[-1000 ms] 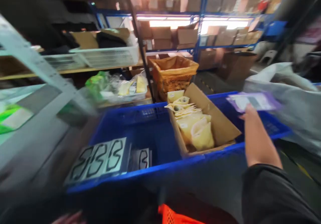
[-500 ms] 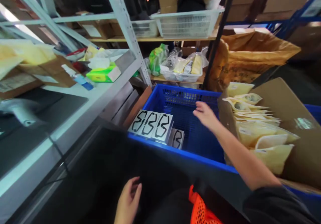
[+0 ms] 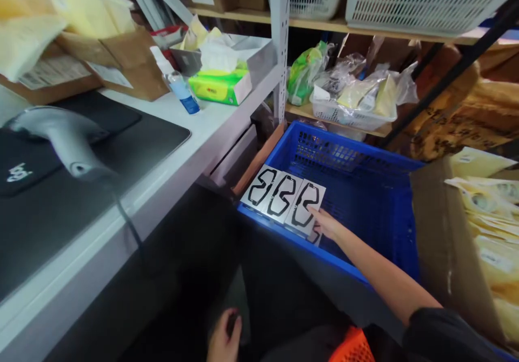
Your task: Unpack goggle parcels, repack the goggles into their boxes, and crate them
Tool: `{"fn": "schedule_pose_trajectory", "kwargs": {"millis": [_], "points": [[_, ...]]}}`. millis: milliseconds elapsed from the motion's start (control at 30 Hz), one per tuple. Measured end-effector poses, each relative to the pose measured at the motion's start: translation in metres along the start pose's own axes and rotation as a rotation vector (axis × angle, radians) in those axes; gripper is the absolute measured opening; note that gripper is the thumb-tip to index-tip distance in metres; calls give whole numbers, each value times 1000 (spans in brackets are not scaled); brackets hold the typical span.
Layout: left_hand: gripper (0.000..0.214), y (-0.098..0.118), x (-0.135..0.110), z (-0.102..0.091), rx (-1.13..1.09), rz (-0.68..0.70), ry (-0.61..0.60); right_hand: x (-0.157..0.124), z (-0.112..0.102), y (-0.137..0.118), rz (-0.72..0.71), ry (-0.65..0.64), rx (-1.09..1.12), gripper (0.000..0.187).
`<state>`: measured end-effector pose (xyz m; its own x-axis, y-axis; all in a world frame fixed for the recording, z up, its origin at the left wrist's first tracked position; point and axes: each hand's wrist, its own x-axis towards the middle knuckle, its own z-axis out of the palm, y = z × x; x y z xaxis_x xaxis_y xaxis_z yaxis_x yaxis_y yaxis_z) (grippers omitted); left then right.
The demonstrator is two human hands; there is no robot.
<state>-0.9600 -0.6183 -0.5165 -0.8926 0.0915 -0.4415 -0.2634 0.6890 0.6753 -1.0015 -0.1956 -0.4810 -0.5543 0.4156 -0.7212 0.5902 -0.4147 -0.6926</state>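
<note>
My right hand reaches into the blue crate. It grips the right edge of a white box with a black looped outline on top; its fingers are partly hidden. Two like boxes, a middle white box and a left white box, lie beside it in a row at the crate's near left corner. Below the row, another such box shows in part. My left hand is curled low at the bottom of the view, a dark spot between its fingers; whether that is an object is unclear.
A cardboard box of yellow padded mailers stands at the crate's right. At left, a table bears a barcode scanner, a spray bottle and a tissue pack. Behind is a shelf with a white basket.
My right hand has moved from above the crate's middle left and down onto the rightmost white box. My left hand has curled further in. The view has turned left and down.
</note>
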Motion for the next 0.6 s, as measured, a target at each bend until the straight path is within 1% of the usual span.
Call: {"fn": "schedule_pose_trajectory", "kwargs": {"millis": [67,133,200,300,367,433,500,600], "points": [[56,12,12,-3,8,57,-47,1,3,4,-12,9,22,46],[54,34,23,-9,25,147,-50,0,8,10,-57,19,53,46],[49,66,36,-15,67,279,-22,-1,14,16,-114,40,91,48],[43,122,63,-16,180,545,58,2,20,24,-158,92,159,50],[45,158,88,-7,220,638,59,7,18,27,-146,116,206,48],[48,188,112,8,262,706,30,13,11,28,-118,111,240,47],[51,210,132,26,315,758,2,18,1,27,-89,68,257,47],[55,231,149,51,394,803,-23,20,-15,26,-75,-26,277,48]]}}
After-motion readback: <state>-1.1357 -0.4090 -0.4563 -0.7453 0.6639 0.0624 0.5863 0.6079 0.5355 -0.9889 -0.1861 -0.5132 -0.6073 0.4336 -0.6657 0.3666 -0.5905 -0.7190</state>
